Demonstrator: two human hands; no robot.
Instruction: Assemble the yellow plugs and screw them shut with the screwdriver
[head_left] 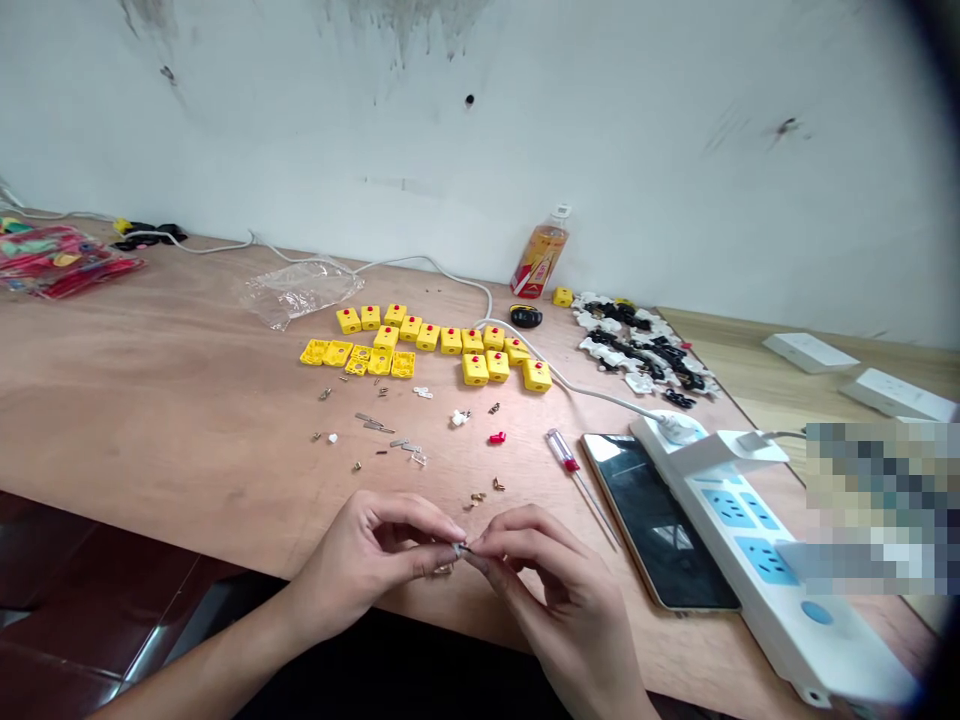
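The left hand (367, 560) and right hand (555, 590) clamp one small metal piece (459, 549) together (fingertips pressed on it), near one screwdriver (577, 485) and five open yellow casings (380, 360).

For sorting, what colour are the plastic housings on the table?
The plastic housings are yellow, closed ones red-dotted on top; best seen in the head view.

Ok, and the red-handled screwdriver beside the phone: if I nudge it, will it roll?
The red-handled screwdriver will probably roll a little, since its rounded handle and thin shaft lie on the flat wooden tabletop. It should feel stiff, given the straight metal shaft. It is likely light too, being so slender.
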